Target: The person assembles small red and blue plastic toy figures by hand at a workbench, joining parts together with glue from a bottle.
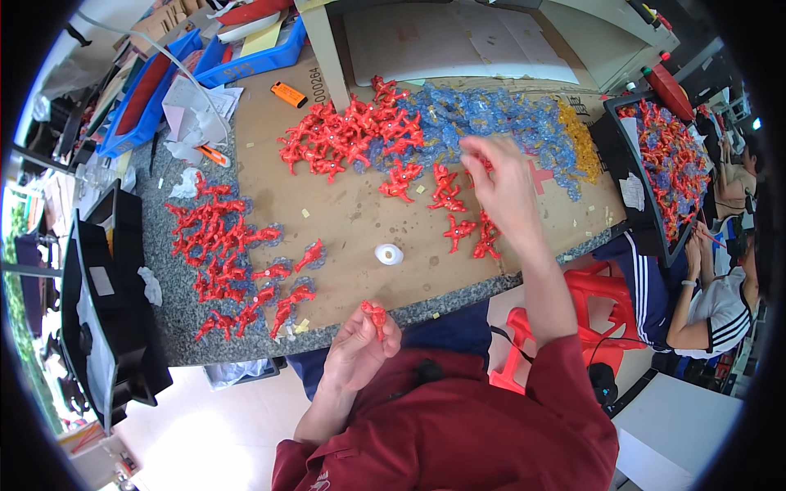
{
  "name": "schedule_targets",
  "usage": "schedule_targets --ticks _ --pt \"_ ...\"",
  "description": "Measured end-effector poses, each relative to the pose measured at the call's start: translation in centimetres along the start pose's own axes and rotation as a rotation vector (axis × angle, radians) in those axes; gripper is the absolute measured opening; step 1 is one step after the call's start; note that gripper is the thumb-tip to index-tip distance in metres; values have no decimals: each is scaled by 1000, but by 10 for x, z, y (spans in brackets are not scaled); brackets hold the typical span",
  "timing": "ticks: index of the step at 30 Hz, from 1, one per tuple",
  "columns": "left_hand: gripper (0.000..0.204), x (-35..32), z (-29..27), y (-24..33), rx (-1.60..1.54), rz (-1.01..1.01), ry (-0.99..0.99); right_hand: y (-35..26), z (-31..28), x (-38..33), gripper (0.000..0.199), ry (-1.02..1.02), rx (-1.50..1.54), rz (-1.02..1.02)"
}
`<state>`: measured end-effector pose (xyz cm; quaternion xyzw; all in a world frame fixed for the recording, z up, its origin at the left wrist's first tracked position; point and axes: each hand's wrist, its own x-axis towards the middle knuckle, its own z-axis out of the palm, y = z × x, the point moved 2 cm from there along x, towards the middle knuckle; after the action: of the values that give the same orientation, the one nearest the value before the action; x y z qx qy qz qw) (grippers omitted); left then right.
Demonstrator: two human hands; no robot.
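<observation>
My left hand is closed near the table's front edge, pinching a small red plastic figure upright between thumb and fingers. Farther out, my right hand reaches over the worktop with its fingers curled together at the edge of a pile of clear blue plastic pieces. Whatever its fingertips hold, if anything, is hidden. Loose red figures lie just below and left of that hand. A big heap of red figures adjoins the blue pile. At left, several red figures with blue pieces attached form another group.
Small yellow pieces border the blue pile. A white round container stands mid-table. A black bin of mixed red and blue parts is at right. An orange box cutter lies at left. Another person sits at far right.
</observation>
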<state>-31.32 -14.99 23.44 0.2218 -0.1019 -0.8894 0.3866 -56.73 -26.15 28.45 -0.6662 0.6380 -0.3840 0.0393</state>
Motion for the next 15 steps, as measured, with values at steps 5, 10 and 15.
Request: schedule_targets --ticks 5,10,15 --pt "17 1 3 -4 -11 -8 -8 9 12 29 22 -45 -24 -71" --pt "17 -3 0 -2 -10 -7 -10 13 0 21 22 -47 39 -36" --pt "19 -1 2 -2 -16 32 -62 -21 -20 -36 22 -130 483 305"
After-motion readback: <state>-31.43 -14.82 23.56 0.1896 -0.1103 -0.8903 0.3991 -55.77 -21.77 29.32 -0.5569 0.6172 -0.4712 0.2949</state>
